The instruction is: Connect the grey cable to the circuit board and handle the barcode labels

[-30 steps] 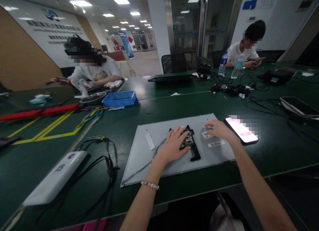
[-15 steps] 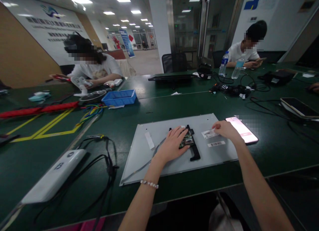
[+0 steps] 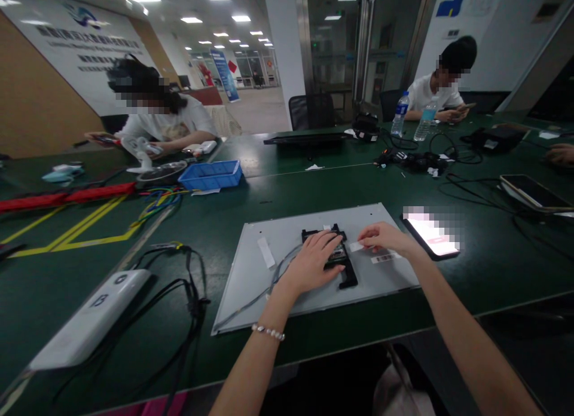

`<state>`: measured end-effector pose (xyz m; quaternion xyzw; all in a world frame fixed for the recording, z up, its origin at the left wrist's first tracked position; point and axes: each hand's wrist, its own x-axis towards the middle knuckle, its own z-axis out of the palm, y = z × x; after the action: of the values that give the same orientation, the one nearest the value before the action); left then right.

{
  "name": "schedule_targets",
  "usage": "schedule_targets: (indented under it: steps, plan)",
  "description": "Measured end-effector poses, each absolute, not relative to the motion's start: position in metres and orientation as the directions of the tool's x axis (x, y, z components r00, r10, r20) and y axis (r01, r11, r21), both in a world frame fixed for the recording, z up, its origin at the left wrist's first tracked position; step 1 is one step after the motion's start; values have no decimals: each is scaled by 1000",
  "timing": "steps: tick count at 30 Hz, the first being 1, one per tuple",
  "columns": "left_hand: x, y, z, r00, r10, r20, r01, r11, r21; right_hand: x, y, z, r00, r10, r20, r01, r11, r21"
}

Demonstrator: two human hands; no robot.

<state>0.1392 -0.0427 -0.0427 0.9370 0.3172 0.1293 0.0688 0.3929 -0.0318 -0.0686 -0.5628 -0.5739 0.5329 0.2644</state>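
Here's the broad, glossy dark-green table (image 3: pixel 287 192), and flat on it, a thin pale-grey panel (image 3: pixel 242 272), smooth and rectangular, lying at a slight slant. Over to the left sits a rounded, glossy white case (image 3: pixel 89 326), black cables beside it; further back, a blue plastic basket (image 3: pixel 210 177). Just right of the panel, a flat phone (image 3: pixel 433 236) glows, its screen pixelated beyond reading. In the panel's middle lies a black angular bracket (image 3: pixel 350 275) with a green circuit board (image 3: pixel 337 254), and the left hand (image 3: pixel 316 260) is laid across both, fingers spread, gripping nothing visible, hiding much of the board. The right hand (image 3: pixel 383 236) is over the panel's right half, thumb and fingertips close together at a small white label (image 3: pixel 356 246), mostly covered; whether they pinch it, I can't tell. Below it, a barcode strip (image 3: pixel 384 258), too small to read; on the left, a plain white strip (image 3: pixel 266 253). A slim grey cable (image 3: pixel 251 305) runs to the near-left corner, its other end lost behind the left hand.
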Motion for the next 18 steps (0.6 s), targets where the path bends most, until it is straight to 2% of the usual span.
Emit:
schedule_targets:
  steps: [6,18]
  plan:
    - [142,-44,-46,773,600,205,568,-799,195,387,-33,-67,-235,927,-294,296,-220,-930]
    - [147,-46,-44,791,579,198,554,-815,169,370,-34,-74,-226,949,-218,358,-127,-925]
